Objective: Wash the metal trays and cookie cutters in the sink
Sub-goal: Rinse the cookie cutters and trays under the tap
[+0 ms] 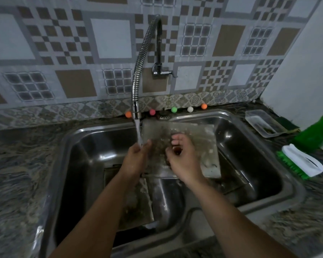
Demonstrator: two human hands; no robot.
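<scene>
Wall tiles (pixel 110 38) show grey, white and brown squares with checker patterns. Small balls (pixel 174 109) along the sink (pixel 259 127) edge: orange, pink, green, white. Brush (pixel 304 162) white with green bristles; bottle (pixel 313 133) green; countertop (pixel 17 164) mottled grey-brown.

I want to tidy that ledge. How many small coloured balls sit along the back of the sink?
5, in a row: orange ball by the hose, pink, green, white, orange. The hose might hide another.
</scene>
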